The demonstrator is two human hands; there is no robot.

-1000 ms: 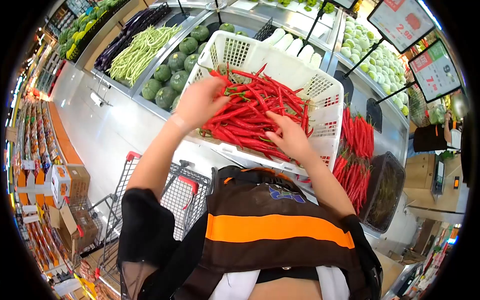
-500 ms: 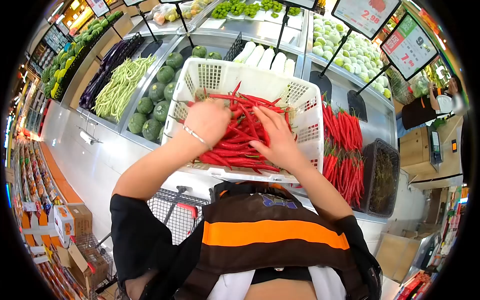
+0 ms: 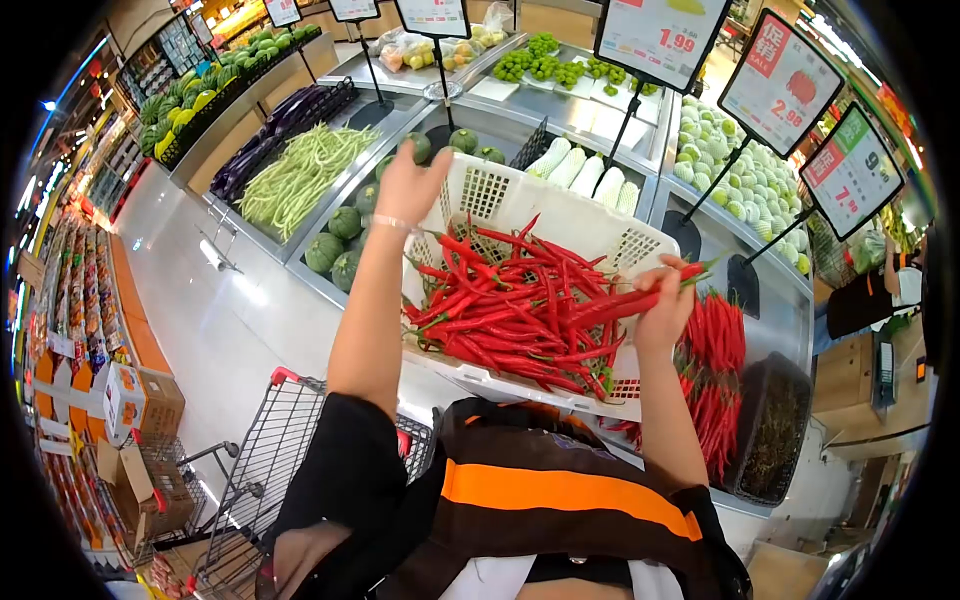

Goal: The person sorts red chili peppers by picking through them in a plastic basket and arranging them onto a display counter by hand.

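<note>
A white plastic crate (image 3: 500, 192) of long red chili peppers (image 3: 510, 310) rests on the produce stand in front of me. My right hand (image 3: 660, 312) is closed around a few red chili peppers (image 3: 628, 303) at the crate's right side, their stem ends sticking out past my fingers. Beside the crate's upper left corner, my left hand (image 3: 408, 188) is raised with thumb and fingers apart and nothing visible in it. Round green squashes (image 3: 343, 222) lie behind and to the left of that hand. More chilies in bundles (image 3: 715, 335) lie right of the crate.
Green beans (image 3: 305, 175) and dark eggplants (image 3: 275, 130) fill bins at left. White-wrapped vegetables (image 3: 590, 170) sit behind the crate. Price signs (image 3: 780, 82) on stands rise at the back right. A dark basket (image 3: 775, 425) stands at right, a shopping cart (image 3: 265, 470) at lower left.
Both hands have come out of the chili pile. My left hand has moved up and left to the crate's corner, opened; my right hand has moved right, now holding chili peppers.
</note>
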